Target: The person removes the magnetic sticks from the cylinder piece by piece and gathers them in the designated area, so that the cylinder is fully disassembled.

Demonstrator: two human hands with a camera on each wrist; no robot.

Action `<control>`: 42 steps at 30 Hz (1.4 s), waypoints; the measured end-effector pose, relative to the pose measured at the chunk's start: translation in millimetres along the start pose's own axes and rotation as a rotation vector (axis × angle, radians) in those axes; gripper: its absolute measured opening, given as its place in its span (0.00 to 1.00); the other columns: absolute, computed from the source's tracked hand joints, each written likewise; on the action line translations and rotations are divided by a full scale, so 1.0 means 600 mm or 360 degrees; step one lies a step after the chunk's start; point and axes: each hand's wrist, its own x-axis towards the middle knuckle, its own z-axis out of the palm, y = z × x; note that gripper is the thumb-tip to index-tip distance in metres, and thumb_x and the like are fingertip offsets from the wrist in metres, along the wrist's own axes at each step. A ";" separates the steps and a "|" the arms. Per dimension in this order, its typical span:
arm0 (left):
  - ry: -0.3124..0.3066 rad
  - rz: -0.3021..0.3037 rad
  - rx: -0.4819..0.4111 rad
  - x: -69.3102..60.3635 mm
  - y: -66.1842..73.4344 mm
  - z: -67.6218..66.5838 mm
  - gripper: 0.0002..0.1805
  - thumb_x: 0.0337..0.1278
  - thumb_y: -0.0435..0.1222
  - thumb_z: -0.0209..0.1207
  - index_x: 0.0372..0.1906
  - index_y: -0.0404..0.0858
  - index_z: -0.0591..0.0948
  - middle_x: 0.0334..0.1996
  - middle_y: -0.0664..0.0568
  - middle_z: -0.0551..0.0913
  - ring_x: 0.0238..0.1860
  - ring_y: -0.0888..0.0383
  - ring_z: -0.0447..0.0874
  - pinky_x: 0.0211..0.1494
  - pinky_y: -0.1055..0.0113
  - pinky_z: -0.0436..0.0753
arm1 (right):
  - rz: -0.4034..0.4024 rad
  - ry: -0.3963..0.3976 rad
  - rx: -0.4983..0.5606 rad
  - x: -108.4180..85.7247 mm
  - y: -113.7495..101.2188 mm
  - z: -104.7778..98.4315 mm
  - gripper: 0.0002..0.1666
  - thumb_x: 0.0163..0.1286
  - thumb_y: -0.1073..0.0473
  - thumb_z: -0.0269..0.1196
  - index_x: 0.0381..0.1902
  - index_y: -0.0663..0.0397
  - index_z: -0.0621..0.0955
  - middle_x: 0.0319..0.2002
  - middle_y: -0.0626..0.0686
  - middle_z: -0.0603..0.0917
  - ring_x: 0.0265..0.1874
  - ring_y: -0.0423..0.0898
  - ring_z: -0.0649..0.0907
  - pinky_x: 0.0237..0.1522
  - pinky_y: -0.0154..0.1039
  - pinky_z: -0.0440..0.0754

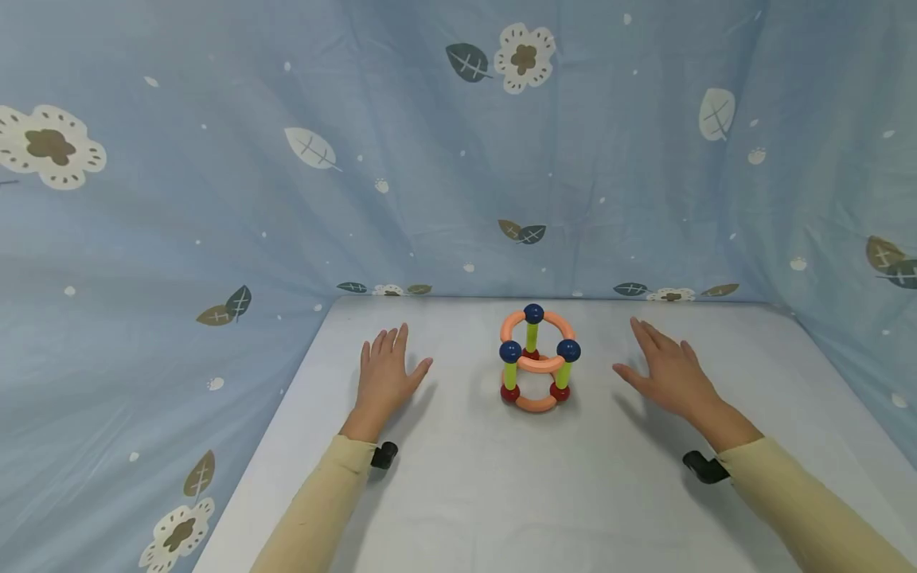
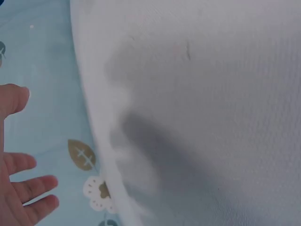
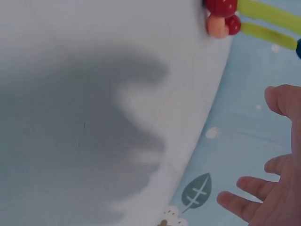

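Note:
Between the two hands, on the white table, stands a small toy frame (image 1: 540, 365) of rods and balls. Orange curved pieces form a ring at its top and another at its base. Dark blue balls sit at the top corners, red balls at the bottom, with yellow-green rods upright between them. Left of the frame, apart from it, the left hand (image 1: 385, 377) has its fingers spread and holds nothing. On the other side, the right hand (image 1: 672, 377) is likewise spread, with nothing in it. Part of the toy frame (image 3: 263, 19) shows at the top of the right wrist view.
A white cloth covers the table (image 1: 473, 493). Behind it and along its sides hangs a blue curtain (image 1: 430, 143) printed with leaves and flowers. Small black devices sit at the left wrist (image 1: 384, 455) and the right wrist (image 1: 705, 467).

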 end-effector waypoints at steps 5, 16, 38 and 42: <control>0.0057 0.0035 -0.0044 -0.004 0.008 -0.005 0.39 0.68 0.55 0.60 0.75 0.38 0.68 0.67 0.39 0.74 0.70 0.40 0.67 0.75 0.40 0.59 | -0.0049 0.0036 0.0077 -0.016 -0.009 -0.002 0.51 0.71 0.43 0.65 0.79 0.66 0.57 0.68 0.76 0.68 0.64 0.74 0.71 0.64 0.74 0.63; 0.0142 0.0042 -0.0382 -0.022 0.030 -0.009 0.29 0.65 0.49 0.66 0.65 0.39 0.79 0.54 0.43 0.85 0.55 0.42 0.81 0.58 0.45 0.79 | -0.0079 0.0033 0.0348 -0.037 -0.054 -0.009 0.30 0.73 0.49 0.65 0.65 0.60 0.77 0.55 0.60 0.83 0.53 0.60 0.82 0.49 0.60 0.82; 0.0253 0.0273 -0.0709 -0.045 0.131 -0.027 0.14 0.61 0.40 0.70 0.49 0.42 0.84 0.42 0.53 0.82 0.42 0.55 0.79 0.46 0.59 0.81 | -0.0229 0.0291 0.0682 -0.037 -0.113 -0.012 0.26 0.71 0.56 0.69 0.64 0.57 0.76 0.45 0.54 0.84 0.43 0.51 0.85 0.47 0.55 0.86; 0.0285 0.0341 -0.0748 -0.042 0.145 -0.025 0.18 0.61 0.40 0.70 0.54 0.42 0.84 0.45 0.52 0.81 0.43 0.55 0.78 0.47 0.59 0.81 | -0.0245 0.0330 0.0741 -0.028 -0.122 -0.012 0.27 0.71 0.57 0.69 0.65 0.56 0.76 0.48 0.55 0.81 0.43 0.51 0.85 0.47 0.54 0.86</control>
